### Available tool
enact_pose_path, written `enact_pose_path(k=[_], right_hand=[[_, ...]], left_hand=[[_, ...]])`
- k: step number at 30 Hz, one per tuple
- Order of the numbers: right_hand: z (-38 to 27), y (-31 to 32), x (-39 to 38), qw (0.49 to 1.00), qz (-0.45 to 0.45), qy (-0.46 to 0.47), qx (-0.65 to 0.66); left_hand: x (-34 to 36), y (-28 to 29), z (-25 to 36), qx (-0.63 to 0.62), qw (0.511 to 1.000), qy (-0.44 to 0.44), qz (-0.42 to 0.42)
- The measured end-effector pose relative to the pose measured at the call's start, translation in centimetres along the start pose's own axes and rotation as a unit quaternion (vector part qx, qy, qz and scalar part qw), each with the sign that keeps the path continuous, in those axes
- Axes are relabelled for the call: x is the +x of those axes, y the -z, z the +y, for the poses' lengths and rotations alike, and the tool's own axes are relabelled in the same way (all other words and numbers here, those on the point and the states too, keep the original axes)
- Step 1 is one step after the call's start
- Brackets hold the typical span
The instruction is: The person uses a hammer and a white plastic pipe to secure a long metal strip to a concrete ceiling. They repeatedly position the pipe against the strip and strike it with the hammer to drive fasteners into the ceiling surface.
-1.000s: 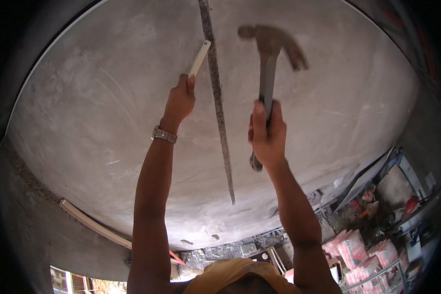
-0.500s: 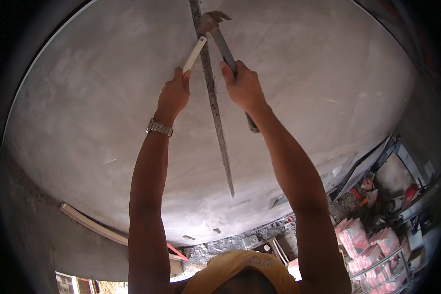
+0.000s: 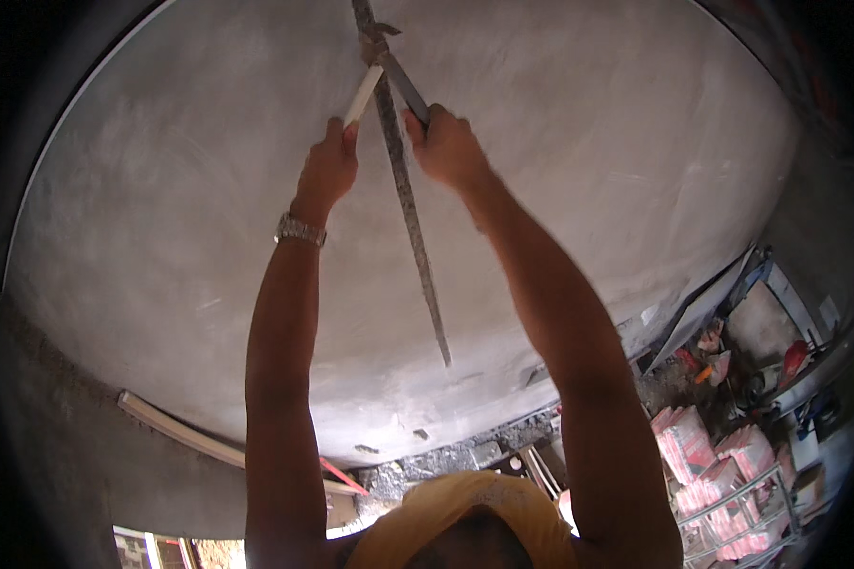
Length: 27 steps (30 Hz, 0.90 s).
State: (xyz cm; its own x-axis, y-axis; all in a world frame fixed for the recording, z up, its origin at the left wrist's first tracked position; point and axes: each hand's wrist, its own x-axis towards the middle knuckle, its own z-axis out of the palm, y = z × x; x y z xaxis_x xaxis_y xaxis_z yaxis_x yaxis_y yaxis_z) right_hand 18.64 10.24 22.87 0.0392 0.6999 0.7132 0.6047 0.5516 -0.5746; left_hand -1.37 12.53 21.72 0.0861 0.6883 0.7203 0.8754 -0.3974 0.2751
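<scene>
Head view: bar (image 3: 363,96) juts from clenched left fingers (image 3: 350,139), hammer (image 3: 405,85) from clenched right fingers (image 3: 415,127)

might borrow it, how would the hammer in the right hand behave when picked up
The hammer is probably top-heavy: its bulky head sits on a slimmer handle. It should feel stiff, as the handle runs straight from the right hand to the head. Held loosely, it might tip head-down, given that lopsided shape.
</scene>
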Motion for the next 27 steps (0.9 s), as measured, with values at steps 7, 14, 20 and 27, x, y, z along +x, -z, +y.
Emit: enact_pose_path(k=[7,14,20,27], right_hand=[[-2.1,0.8,-1.0,1.000,0.002,-0.002,0.022],[-0.8,3.2,-1.6,0.997,-0.055,-0.058,0.007],[-2.1,7.3,-6.8,0.996,-0.036,-0.053,0.063],[-3.1,8.4,-7.3,0.998,-0.020,-0.027,0.055]], left_hand=[[0.7,0.0,-0.5,0.005,1.000,0.023,-0.008],[2.3,3.6,4.5,-0.020,0.988,0.112,-0.108],[3.5,7.0,3.0,-0.046,0.976,0.145,-0.155],[2.0,3.3,1.1,-0.096,0.992,0.077,-0.019]])
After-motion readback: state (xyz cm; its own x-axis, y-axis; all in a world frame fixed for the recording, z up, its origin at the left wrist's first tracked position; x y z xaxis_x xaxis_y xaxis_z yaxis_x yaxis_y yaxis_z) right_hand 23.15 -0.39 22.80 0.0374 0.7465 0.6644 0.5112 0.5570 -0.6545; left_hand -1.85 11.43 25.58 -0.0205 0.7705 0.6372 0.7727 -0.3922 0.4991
